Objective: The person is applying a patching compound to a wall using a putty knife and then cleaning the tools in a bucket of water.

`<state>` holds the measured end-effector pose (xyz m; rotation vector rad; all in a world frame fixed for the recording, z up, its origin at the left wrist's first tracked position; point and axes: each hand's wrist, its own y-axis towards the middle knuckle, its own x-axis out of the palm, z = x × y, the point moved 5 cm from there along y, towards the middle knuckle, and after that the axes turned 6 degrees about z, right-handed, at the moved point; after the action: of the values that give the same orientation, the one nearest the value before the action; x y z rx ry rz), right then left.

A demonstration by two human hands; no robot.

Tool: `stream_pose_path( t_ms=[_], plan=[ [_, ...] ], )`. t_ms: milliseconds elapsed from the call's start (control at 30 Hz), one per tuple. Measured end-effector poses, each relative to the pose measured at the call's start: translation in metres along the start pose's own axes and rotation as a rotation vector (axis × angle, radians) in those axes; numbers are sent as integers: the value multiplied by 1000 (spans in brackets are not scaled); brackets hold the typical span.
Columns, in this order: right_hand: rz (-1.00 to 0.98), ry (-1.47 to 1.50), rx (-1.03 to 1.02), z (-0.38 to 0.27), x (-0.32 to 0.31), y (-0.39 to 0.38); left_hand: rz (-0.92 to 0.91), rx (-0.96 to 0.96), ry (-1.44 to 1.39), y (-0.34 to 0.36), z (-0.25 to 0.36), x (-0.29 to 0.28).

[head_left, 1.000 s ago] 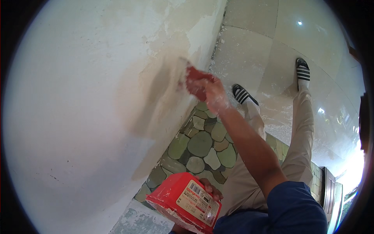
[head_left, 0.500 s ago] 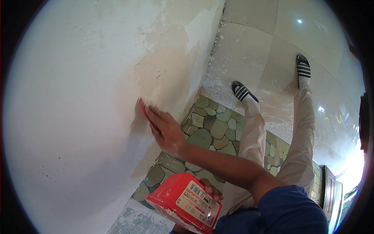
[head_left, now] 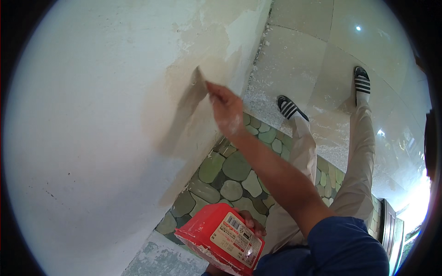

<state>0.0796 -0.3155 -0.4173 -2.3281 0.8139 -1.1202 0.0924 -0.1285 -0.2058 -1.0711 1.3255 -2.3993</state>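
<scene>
My right hand (head_left: pixel 226 110) is closed on a thin, flat scraper (head_left: pixel 200 77), whose edge meets or nearly meets the wall; its handle is hidden in my fingers. The white wall (head_left: pixel 92 119) carries a damp-looking beige patch (head_left: pixel 184 69) around the scraper, with rough, uneven borders. Low in the view, my left hand (head_left: pixel 252 222) grips a red plastic tub (head_left: pixel 202 225) with a pale label, tilted on its side. White paste is smeared along the tub's rim, and its inside faces away from me.
Green and grey pebble-pattern flooring (head_left: pixel 237 165) runs along the wall base. Beyond it lie glossy beige tiles (head_left: pixel 294 55) dusted with white crumbs. My feet wear black-and-white striped slides (head_left: pixel 290 108). A brown wooden piece (head_left: pixel 389 225) stands at the lower right.
My right hand has moved up and to the right along the wall with the scraper, which has turned to point upward. The red tub in my left hand has barely shifted.
</scene>
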Motion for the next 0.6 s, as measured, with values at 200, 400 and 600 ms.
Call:
stream_pose_path(
  t_ms=[200,400,600],
  plan=[
    [-220,-119,-114,-40,39,-87,26,-8,33,1,-3,5],
    [-260,5,49,-46,29,-64,52,13,47,-3,-1,5],
    [44,-169,-240,-65,27,20,82,15,-8,-2,-7,0]
  ],
)
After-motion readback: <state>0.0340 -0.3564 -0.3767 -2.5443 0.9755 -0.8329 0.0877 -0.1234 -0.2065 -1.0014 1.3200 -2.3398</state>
